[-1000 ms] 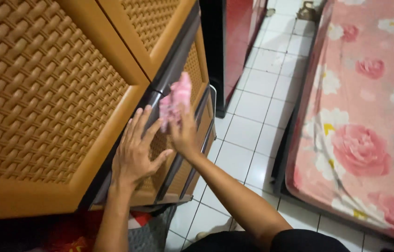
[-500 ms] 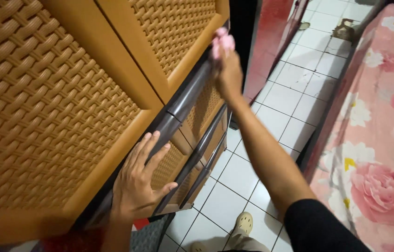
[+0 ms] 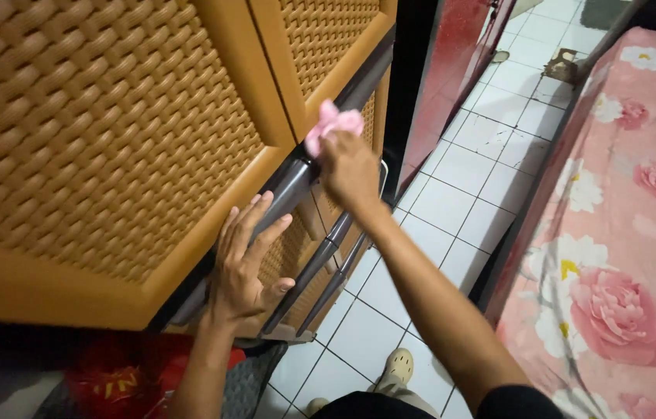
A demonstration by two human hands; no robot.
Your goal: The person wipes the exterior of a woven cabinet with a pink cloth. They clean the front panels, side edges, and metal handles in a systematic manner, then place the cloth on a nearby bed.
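Observation:
A tall orange plastic drawer cabinet (image 3: 111, 140) with woven-pattern fronts fills the left of the head view. My left hand (image 3: 244, 260) lies flat, fingers spread, against the dark frame bar (image 3: 285, 194) and a lower drawer front. My right hand (image 3: 350, 167) grips a small pink cloth (image 3: 331, 124) and presses it on the dark bar between two drawer fronts, higher up on the cabinet.
A bed with a pink flowered sheet (image 3: 623, 233) runs along the right. White floor tiles (image 3: 460, 178) form a narrow aisle between bed and cabinet. A red door (image 3: 452, 70) stands behind. My sandalled foot (image 3: 399, 366) is below. A red bag (image 3: 111, 380) sits at the cabinet's base.
My right hand with the pink cloth went up along the dark bar, then came back down and nearer. My left hand stayed flat on the cabinet front.

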